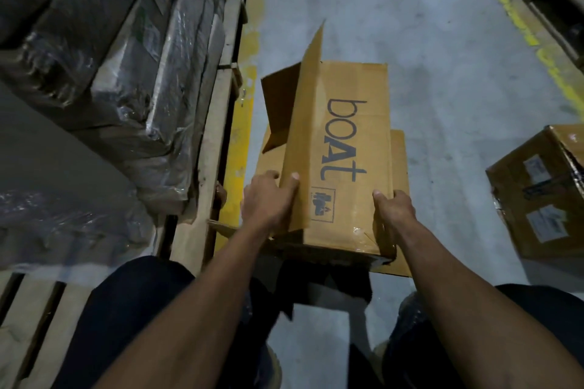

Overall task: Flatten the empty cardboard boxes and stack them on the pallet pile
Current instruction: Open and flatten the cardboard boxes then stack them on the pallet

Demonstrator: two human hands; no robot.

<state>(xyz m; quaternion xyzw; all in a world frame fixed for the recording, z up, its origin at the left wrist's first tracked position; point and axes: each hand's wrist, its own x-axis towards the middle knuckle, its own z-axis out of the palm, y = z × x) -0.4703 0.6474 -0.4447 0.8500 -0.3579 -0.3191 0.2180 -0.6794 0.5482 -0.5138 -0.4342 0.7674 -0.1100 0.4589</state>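
- Head view: the "boat" box [341,148] lies on its side on the grey floor [442,41], in the middle of the view, with flattened cardboard [398,161] under it. Its flaps on the left side stand open.
- The left hand [268,199] grasps the near left edge of the box, the thumb on the top panel and the fingers curled around the edge.
- The right hand [395,205] grasps the near right edge in the same way.
- The wooden pallet [218,98] with wrapped stacks [120,57] is on the left; another box [540,189] stands on the right.
- Risk, in my judgement: the box is not yet flat. If the near end is still taped, pressing may crumple the panels instead of folding them, and the open flap could catch the pallet edge.
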